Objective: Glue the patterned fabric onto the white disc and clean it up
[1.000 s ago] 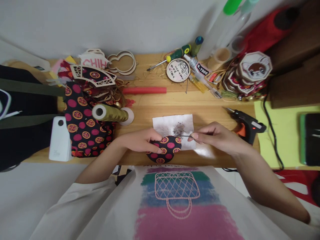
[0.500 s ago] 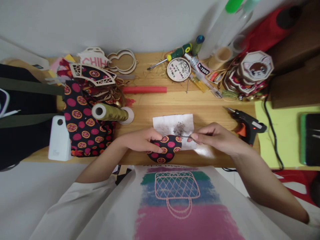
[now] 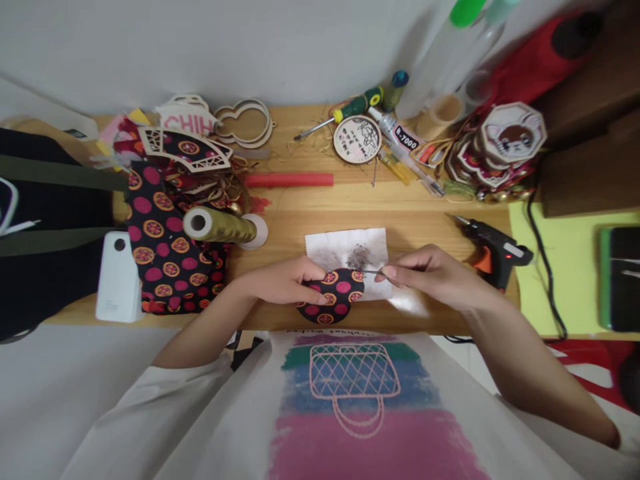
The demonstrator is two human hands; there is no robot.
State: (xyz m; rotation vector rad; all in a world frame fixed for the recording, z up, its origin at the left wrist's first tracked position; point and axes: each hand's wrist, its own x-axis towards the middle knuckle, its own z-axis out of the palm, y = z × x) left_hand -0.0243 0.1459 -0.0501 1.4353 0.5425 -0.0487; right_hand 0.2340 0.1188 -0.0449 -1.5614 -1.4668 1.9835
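My left hand point(image 3: 295, 280) pinches a gourd-shaped piece of black patterned fabric point(image 3: 343, 288) with magenta dots and orange rounds, near the table's front edge. In my right hand point(image 3: 420, 275) is a thin dark pointed tool point(image 3: 371, 272), gripped between thumb and fingers. Its tip meets the right edge of the fabric piece; whether it has one prong or two I cannot tell. Beneath both lies a white paper sheet point(image 3: 376, 243) with a small heap of dark fluff point(image 3: 358, 257) on it.
A glue gun point(image 3: 495, 250) with a lit red light lies to the right, its cord point(image 3: 543, 267) trailing over yellow paper. Left are a thread spool point(image 3: 225, 225), patterned cloth point(image 3: 163, 247) and a white power bank point(image 3: 119, 277). Behind are a red stick point(image 3: 290, 180), screwdriver point(image 3: 350, 107) and glue tube point(image 3: 395, 130).
The fabric piece has shifted very slightly up and to the right in my left hand. My right hand and the thin tool stay nearly where they were.
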